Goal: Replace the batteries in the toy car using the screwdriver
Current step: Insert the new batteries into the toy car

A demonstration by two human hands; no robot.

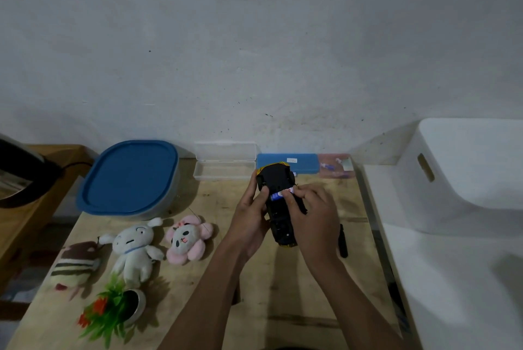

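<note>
The yellow toy car [276, 179] is held upside down above the wooden table [215, 287], its black underside facing me. My left hand [250, 218] grips the car's left side. My right hand [314, 216] rests over the car's right side, thumb and forefinger pinching a blue and white battery [278, 194] that lies across the open battery bay. A dark, slim tool, likely the screwdriver [343, 240], lies on the table just right of my right wrist.
An open clear plastic case [225, 169], a blue case [302, 164] and a pink case [336, 165] line the wall. A blue-lidded container [130, 177], three plush toys [135, 247] and a toppled plant pot [124, 307] sit at left. A white bin [464, 179] stands at right.
</note>
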